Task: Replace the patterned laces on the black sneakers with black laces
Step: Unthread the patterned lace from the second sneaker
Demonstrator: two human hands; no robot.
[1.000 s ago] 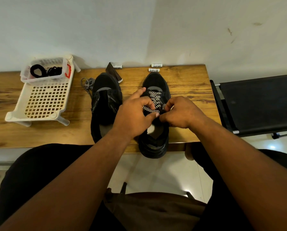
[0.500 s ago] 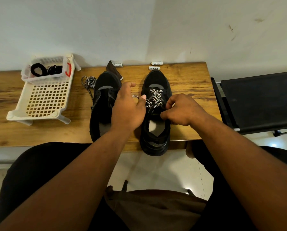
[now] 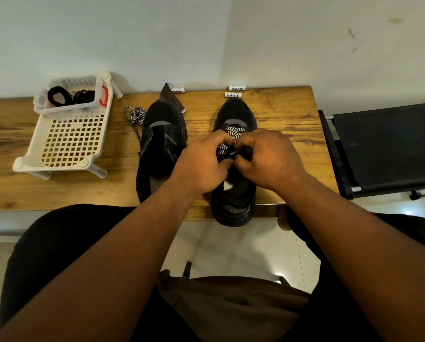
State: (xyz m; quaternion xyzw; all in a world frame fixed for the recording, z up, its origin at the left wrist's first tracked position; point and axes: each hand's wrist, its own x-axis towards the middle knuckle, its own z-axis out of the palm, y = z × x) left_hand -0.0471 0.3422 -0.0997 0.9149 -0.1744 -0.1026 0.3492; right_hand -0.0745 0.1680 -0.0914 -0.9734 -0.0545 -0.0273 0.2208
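Fingertips of both the left hand point(image 3: 204, 161) and right hand point(image 3: 268, 156) buried in the patterned lace point(image 3: 233, 134); grip unclear. Chair point(image 3: 389, 146) cut by right edge. Battery point(image 3: 233, 95) print unreadable.

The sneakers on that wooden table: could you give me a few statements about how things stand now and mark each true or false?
1. Both hands, the left hand and the right hand, work at the patterned lace of the right sneaker. True.
2. The left sneaker still carries its patterned lace. False: its eyelets look bare, and a removed patterned lace lies beside it.
3. The black laces lie in a clear tub on the white rack. True.
4. The rack stands between the two sneakers. False: it stands left of both.
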